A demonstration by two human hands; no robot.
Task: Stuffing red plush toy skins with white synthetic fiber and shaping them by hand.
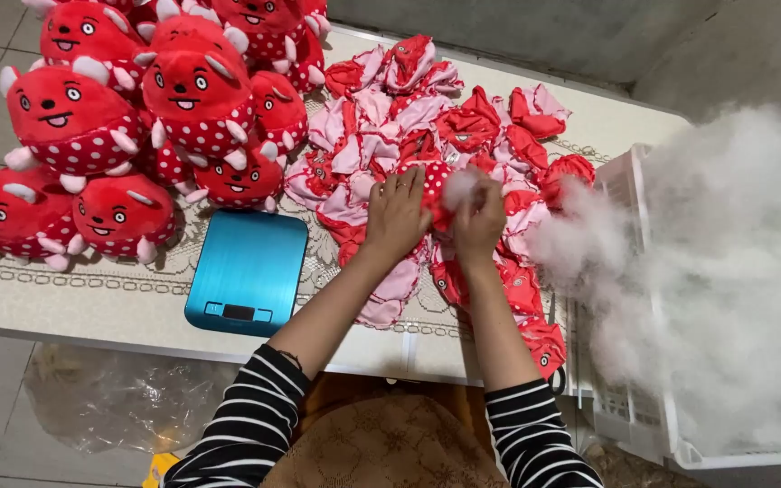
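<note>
Table (pixel 92 307): both hands pushing white stuffing (pixel 459 185) into red toy skin (pixel 436 194).

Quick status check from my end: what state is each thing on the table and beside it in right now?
Toy skin: unstuffed, held by left hand.
Stuffing tuft: pinched by right hand at the skin.
Empty skins pile: flat, unfilled.
Stuffed toys: filled, heaped at left.
Blue scale: nothing on it; display too small to tell.
White bin: overflowing with loose white stuffing.
</note>
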